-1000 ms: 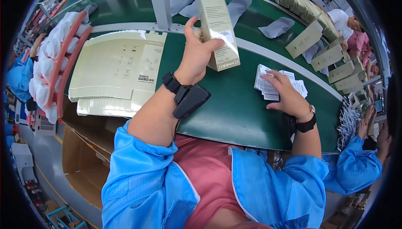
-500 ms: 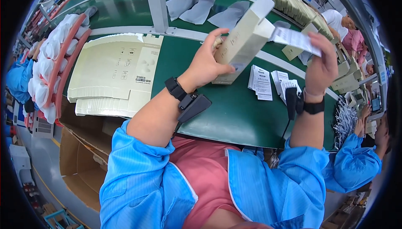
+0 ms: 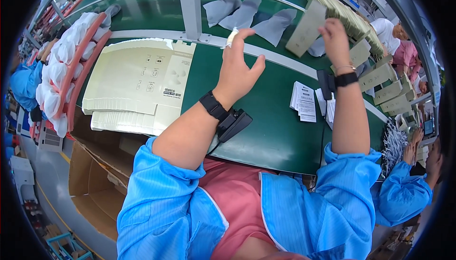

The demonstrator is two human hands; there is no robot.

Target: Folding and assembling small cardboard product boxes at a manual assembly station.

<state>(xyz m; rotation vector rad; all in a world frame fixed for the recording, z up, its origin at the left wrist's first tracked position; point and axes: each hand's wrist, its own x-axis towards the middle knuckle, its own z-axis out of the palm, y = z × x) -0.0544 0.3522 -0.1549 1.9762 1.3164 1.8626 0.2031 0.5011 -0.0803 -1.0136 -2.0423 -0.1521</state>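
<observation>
Over the green table my left hand (image 3: 239,72) is empty, its fingers apart, with a white wrapping on one finger. Beyond the metal rail, a cream carton (image 3: 306,31) stands upright and slightly tilted on the far green surface. My right hand (image 3: 336,41) is at the carton's right edge, fingers curled onto it; the fingertips are partly blurred. Below that arm lie two piles of printed leaflets (image 3: 304,102), the right one partly covered by my wrist. A fanned stack of flattened cream cartons (image 3: 128,77) lies to the left.
Grey pouches (image 3: 241,13) lie past the rail (image 3: 266,53). An upright post (image 3: 190,8) rises from it. More cartons (image 3: 384,82) stand at the right, near a co-worker's blue sleeve (image 3: 403,189). White-wrapped items (image 3: 57,65) sit in a pink rack at left, above an open cardboard box (image 3: 95,193).
My left hand has let go of the carton, which has moved away to the right, beyond the rail. My right hand has moved to the carton; the leaflet it held is out of sight.
</observation>
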